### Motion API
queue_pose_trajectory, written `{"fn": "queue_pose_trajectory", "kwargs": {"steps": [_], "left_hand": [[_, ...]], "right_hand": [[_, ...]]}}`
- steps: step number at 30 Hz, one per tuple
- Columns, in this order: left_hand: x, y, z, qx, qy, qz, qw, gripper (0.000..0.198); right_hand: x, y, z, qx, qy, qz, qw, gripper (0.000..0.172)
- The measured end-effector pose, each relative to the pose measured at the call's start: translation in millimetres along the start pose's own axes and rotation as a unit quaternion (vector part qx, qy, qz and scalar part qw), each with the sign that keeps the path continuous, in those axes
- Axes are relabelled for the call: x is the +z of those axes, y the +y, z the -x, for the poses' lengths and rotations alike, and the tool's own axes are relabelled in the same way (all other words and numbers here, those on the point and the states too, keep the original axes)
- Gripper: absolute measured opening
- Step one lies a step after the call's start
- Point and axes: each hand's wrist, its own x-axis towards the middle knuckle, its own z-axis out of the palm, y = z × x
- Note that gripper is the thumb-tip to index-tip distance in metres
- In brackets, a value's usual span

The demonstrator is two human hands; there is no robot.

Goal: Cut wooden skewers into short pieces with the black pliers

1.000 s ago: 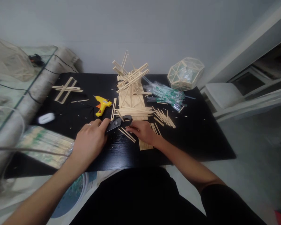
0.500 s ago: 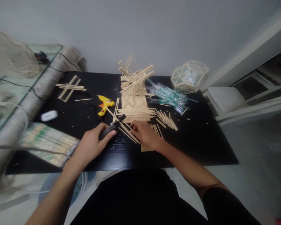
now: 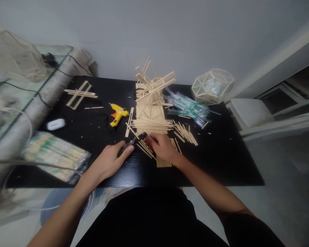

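My left hand (image 3: 112, 158) is wrapped round a slim black hand tool (image 3: 132, 142), whose exact kind I cannot make out. The tool's far end points up and right, crossing a long thin wooden stick (image 3: 131, 129). My right hand (image 3: 161, 145) has its fingers bent and pinched at that stick, close to the tool's tip. Loose wooden sticks (image 3: 144, 151) lie on the black table beneath both hands. Just beyond is a bundle of sticks (image 3: 151, 124) laid across a flat stick panel (image 3: 151, 111). The right fingertips are partly hidden.
A yellow glue gun (image 3: 118, 115) lies left of the panel, a crossed-stick frame (image 3: 79, 94) behind it. Short sticks (image 3: 185, 133) and clear wrappers (image 3: 189, 106) lie right. A stick polyhedron (image 3: 212, 85) stands at the back right, a packet of sticks (image 3: 56, 156) at the left.
My left hand and the black tool have moved right, up to my right fingers and the stick. My right hand has barely moved; the view has shifted slightly.
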Motion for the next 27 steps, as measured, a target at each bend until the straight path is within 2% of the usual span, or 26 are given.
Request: {"fn": "queue_pose_trajectory", "kwargs": {"steps": [3, 5, 11, 16, 21, 23, 27], "left_hand": [[5.3, 1, -1, -0.003, -0.007, 0.006, 1.0, 0.052], [9.5, 1, -2, -0.002, -0.012, 0.005, 1.0, 0.053], [18.0, 4, -8, -0.004, -0.009, -0.026, 1.0, 0.055], [20.1, 9, -10, 0.004, 0.005, -0.041, 0.999, 0.054], [17.7, 14, -7, 0.049, 0.008, 0.001, 0.999, 0.047], [16.2, 15, -7, 0.075, 0.009, 0.013, 0.997, 0.045], [13.0, 17, -9, 0.107, 0.001, 0.019, 0.994, 0.042]], "right_hand": [[2, -6, 14, 0.058, -0.053, -0.162, 0.984, 0.027], [5, -9, 22, 0.067, -0.046, -0.195, 0.977, 0.025], [15, -10, 32, 0.016, 0.065, -0.127, 0.99, 0.025], [14, -7, 33, 0.002, 0.085, -0.13, 0.988, 0.03], [3, -10, 32, 0.023, 0.019, -0.224, 0.974, 0.031], [-1, -11, 33, 0.053, -0.018, -0.292, 0.955, 0.034], [-7, -10, 35, 0.115, -0.093, -0.415, 0.898, 0.039]]}}
